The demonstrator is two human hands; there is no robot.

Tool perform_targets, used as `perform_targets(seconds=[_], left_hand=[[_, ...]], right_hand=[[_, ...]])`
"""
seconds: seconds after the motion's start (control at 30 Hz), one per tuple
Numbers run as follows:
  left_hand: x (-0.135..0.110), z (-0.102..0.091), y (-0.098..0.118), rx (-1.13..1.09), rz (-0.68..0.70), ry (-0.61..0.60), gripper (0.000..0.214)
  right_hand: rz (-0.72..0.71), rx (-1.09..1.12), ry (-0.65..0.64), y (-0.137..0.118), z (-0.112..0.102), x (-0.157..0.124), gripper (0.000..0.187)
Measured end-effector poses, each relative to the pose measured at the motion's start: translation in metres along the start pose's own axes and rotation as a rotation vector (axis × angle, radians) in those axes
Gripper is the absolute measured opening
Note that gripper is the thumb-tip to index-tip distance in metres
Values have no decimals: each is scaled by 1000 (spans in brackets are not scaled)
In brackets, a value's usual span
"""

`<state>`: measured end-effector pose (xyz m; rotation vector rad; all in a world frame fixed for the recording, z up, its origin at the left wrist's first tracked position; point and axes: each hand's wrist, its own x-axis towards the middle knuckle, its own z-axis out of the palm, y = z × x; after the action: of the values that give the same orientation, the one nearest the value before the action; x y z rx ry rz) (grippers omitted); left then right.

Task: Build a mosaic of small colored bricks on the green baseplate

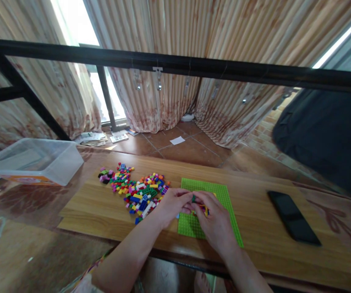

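My left hand [175, 204] and my right hand [211, 215] meet above a bright green studded baseplate [190, 228]. Between their fingertips is a small dark green toy brick [193, 199], pinched from both sides. Some yellow and red bricks [206, 210] show under my right hand, partly covered by its fingers; how they sit on the baseplate is hidden. Left of the baseplate, close to my left wrist, spreads a heap of loose toy bricks [141, 196] in many colours and sizes.
A wooden board [102, 211] carries all of this. On its right lies a black phone [294, 217]. A clear plastic bin [71, 158] stands at the far left. A black metal rail [175, 63] crosses in front of curtains [169, 32], beyond the board.
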<state>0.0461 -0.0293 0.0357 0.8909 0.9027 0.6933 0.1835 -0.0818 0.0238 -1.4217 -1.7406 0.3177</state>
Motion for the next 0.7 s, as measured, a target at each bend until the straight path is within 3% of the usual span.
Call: perform_targets(seconds=[0.47, 0.6, 0.7], left_hand=[[-2, -2, 4, 30, 1, 65, 15], [4, -17, 13, 108, 148, 270, 13], [5, -36, 24, 133, 272, 421, 16]], right_hand=[[36, 25, 45, -4, 1, -1, 24], [17, 27, 16, -9, 10, -5, 23], [-28, 54, -88, -15, 27, -12, 24]])
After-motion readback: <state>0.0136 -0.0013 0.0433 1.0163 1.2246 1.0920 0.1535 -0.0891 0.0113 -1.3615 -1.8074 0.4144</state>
